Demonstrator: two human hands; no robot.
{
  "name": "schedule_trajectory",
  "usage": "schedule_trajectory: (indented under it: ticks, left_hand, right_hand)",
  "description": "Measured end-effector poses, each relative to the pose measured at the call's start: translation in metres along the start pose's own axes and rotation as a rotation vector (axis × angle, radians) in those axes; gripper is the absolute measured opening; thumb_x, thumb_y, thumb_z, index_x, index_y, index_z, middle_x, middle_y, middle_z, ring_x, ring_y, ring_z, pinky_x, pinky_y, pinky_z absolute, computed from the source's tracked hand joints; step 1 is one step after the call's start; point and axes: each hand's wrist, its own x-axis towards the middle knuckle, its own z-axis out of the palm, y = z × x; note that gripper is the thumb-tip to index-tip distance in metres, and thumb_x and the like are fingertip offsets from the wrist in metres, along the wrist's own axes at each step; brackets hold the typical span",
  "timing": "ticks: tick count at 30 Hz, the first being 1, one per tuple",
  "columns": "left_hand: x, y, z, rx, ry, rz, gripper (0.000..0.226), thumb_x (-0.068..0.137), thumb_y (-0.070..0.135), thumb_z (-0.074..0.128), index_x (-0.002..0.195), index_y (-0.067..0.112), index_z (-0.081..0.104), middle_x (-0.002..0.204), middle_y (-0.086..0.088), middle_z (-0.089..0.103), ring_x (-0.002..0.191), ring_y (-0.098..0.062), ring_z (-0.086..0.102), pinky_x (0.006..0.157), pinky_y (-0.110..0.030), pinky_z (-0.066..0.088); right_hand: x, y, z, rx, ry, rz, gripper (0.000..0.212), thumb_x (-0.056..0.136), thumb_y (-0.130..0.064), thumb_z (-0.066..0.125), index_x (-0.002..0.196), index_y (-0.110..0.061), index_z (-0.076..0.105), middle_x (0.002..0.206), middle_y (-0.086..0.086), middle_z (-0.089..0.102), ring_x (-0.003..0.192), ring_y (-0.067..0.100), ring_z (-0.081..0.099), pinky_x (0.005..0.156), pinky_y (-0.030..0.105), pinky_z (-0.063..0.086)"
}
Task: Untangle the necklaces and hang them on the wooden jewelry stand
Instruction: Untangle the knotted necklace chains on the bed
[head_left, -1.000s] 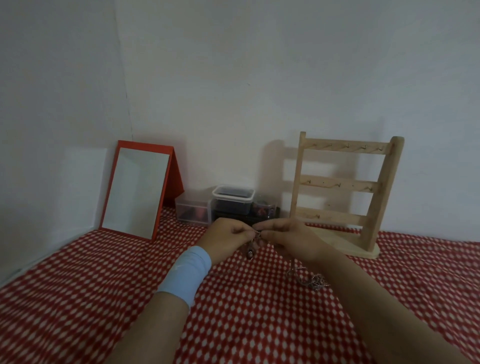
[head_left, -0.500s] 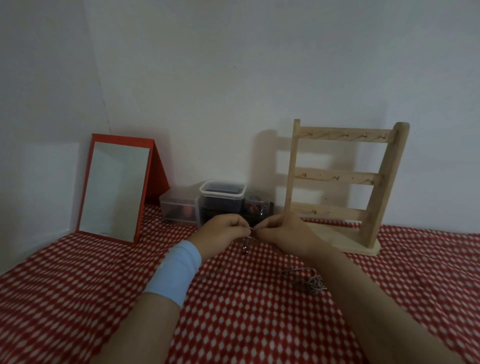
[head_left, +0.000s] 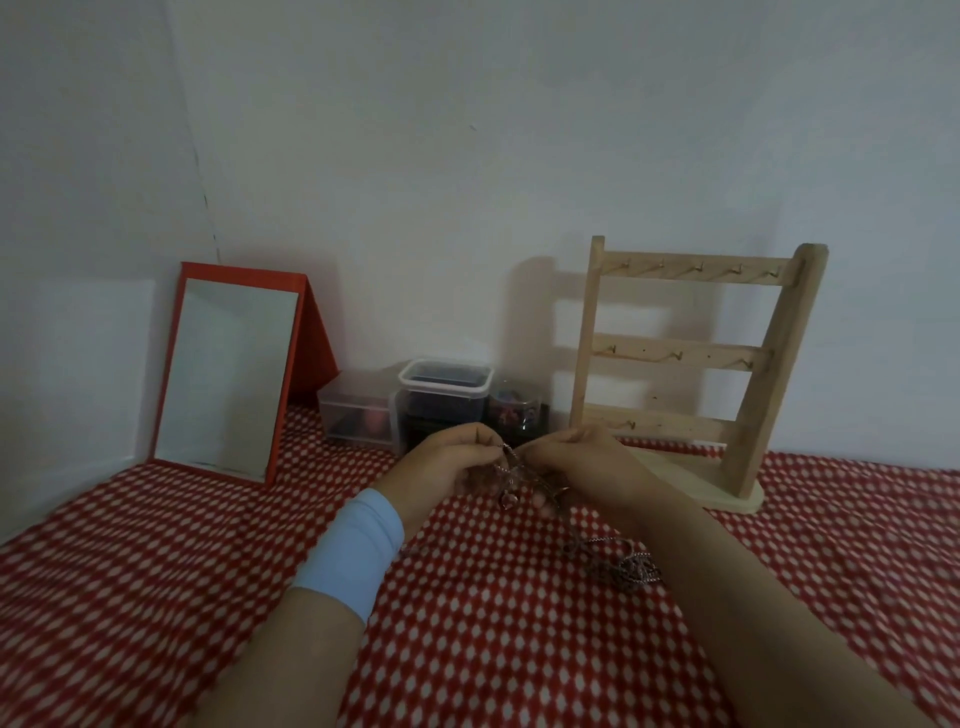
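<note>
Both hands meet above the red checked cloth. My left hand (head_left: 449, 465), with a pale blue wristband, pinches a thin necklace chain (head_left: 511, 467). My right hand (head_left: 576, 462) pinches the same chain from the other side. A small dark pendant (head_left: 508, 500) dangles between them. The chain runs down to a tangled heap of necklaces (head_left: 631, 569) lying on the cloth under my right forearm. The wooden jewelry stand (head_left: 691, 364) is upright behind my right hand, its three rows of hooks bare.
A red-framed standing mirror (head_left: 228, 374) leans at the back left. Small plastic boxes (head_left: 415, 405) sit against the wall between mirror and stand. The red checked cloth (head_left: 156, 597) covers the table; white walls close the back and left.
The hands have stayed together on the chain, and the pendant hangs a little lower between them. The camera has shifted slightly; the heap on the cloth has not moved.
</note>
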Motion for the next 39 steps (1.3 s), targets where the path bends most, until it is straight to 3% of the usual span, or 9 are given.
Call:
schedule_trajectory:
  ticks: [5, 11, 17, 21, 23, 27, 31, 35, 39]
  left_hand:
    - [0.003, 0.009, 0.008, -0.167, 0.14, -0.095, 0.032, 0.091, -0.006, 0.038, 0.067, 0.006, 0.054, 0.067, -0.012, 0.063, 0.051, -0.019, 0.062, 0.063, -0.033, 0.049]
    - [-0.015, 0.006, 0.011, -0.548, 0.24, 0.004, 0.029, 0.087, 0.01, 0.047, 0.061, 0.01, 0.059, 0.075, -0.008, 0.061, 0.072, -0.021, 0.057, 0.078, -0.035, 0.047]
    - [-0.027, 0.006, 0.007, -0.774, 0.4, 0.002, 0.029, 0.085, 0.009, 0.048, 0.056, 0.014, 0.045, 0.06, -0.002, 0.044, 0.062, -0.017, 0.045, 0.076, -0.031, 0.041]
    - [-0.037, 0.012, 0.005, -0.73, 0.455, -0.034, 0.03, 0.092, 0.012, 0.05, 0.063, 0.015, 0.04, 0.044, 0.002, 0.037, 0.051, -0.014, 0.041, 0.08, -0.036, 0.049]
    - [-0.04, 0.018, 0.004, -0.599, 0.532, -0.054, 0.02, 0.095, 0.012, 0.05, 0.076, 0.008, 0.053, 0.046, 0.001, 0.045, 0.048, -0.011, 0.037, 0.082, -0.039, 0.055]
    - [-0.039, 0.021, -0.018, -0.061, 0.676, -0.067, 0.013, 0.092, 0.013, 0.053, 0.085, 0.006, 0.061, 0.078, -0.012, 0.055, 0.05, -0.016, 0.042, 0.05, -0.025, 0.042]
    - [-0.04, 0.013, -0.04, 0.722, 0.66, -0.174, 0.028, 0.093, 0.019, 0.051, 0.073, 0.005, 0.066, 0.082, -0.013, 0.066, 0.074, -0.028, 0.062, 0.062, -0.028, 0.041]
    - [-0.038, 0.01, -0.039, 0.954, 0.638, -0.318, 0.023, 0.094, 0.015, 0.047, 0.086, 0.001, 0.063, 0.105, -0.018, 0.067, 0.088, -0.028, 0.061, 0.074, -0.03, 0.045]
    - [-0.041, 0.018, 0.0, 1.327, 0.497, -0.282, 0.028, 0.093, 0.017, 0.049, 0.117, 0.007, 0.062, 0.122, -0.013, 0.063, 0.108, -0.026, 0.061, 0.093, -0.031, 0.049]
  right_hand:
    - [0.001, 0.004, -0.004, 0.114, 0.159, 0.096, 0.02, 0.097, -0.017, 0.064, 0.093, 0.0, 0.075, 0.08, 0.01, 0.077, 0.072, 0.024, 0.071, 0.069, 0.04, 0.064]
    - [-0.016, -0.003, -0.019, 0.5, 0.014, 0.19, 0.027, 0.1, -0.019, 0.041, 0.076, -0.013, 0.051, 0.07, 0.006, 0.054, 0.071, 0.022, 0.049, 0.075, 0.038, 0.044]
    - [-0.034, -0.001, -0.035, 0.988, 0.046, 0.124, 0.028, 0.093, -0.013, 0.037, 0.066, -0.013, 0.045, 0.064, 0.006, 0.042, 0.068, 0.024, 0.044, 0.079, 0.04, 0.045]
    - [-0.039, 0.0, -0.042, 1.025, 0.05, 0.075, 0.023, 0.098, -0.012, 0.04, 0.079, -0.014, 0.052, 0.059, -0.004, 0.03, 0.053, 0.013, 0.032, 0.054, 0.027, 0.044]
    - [-0.041, 0.0, -0.045, 0.94, 0.061, 0.067, 0.02, 0.101, -0.011, 0.04, 0.094, -0.014, 0.059, 0.057, -0.007, 0.03, 0.046, 0.009, 0.025, 0.041, 0.022, 0.028]
    - [-0.042, -0.002, -0.055, 0.787, 0.129, 0.059, 0.03, 0.104, -0.011, 0.041, 0.126, -0.022, 0.058, 0.06, -0.004, 0.045, 0.043, 0.007, 0.026, 0.037, 0.021, 0.022]
    - [-0.045, -0.005, -0.061, 0.655, 0.131, 0.061, 0.029, 0.105, -0.014, 0.042, 0.125, -0.034, 0.051, 0.065, 0.0, 0.054, 0.042, 0.008, 0.031, 0.037, 0.022, 0.025]
    - [-0.056, -0.013, -0.058, 0.398, 0.142, 0.029, 0.047, 0.105, -0.01, 0.041, 0.147, -0.03, 0.045, 0.078, 0.005, 0.061, 0.046, 0.008, 0.035, 0.039, 0.021, 0.028]
    - [-0.065, -0.021, -0.046, 0.239, 0.071, -0.006, 0.047, 0.102, -0.005, 0.047, 0.14, -0.033, 0.053, 0.108, 0.012, 0.072, 0.05, 0.008, 0.04, 0.045, 0.023, 0.03]
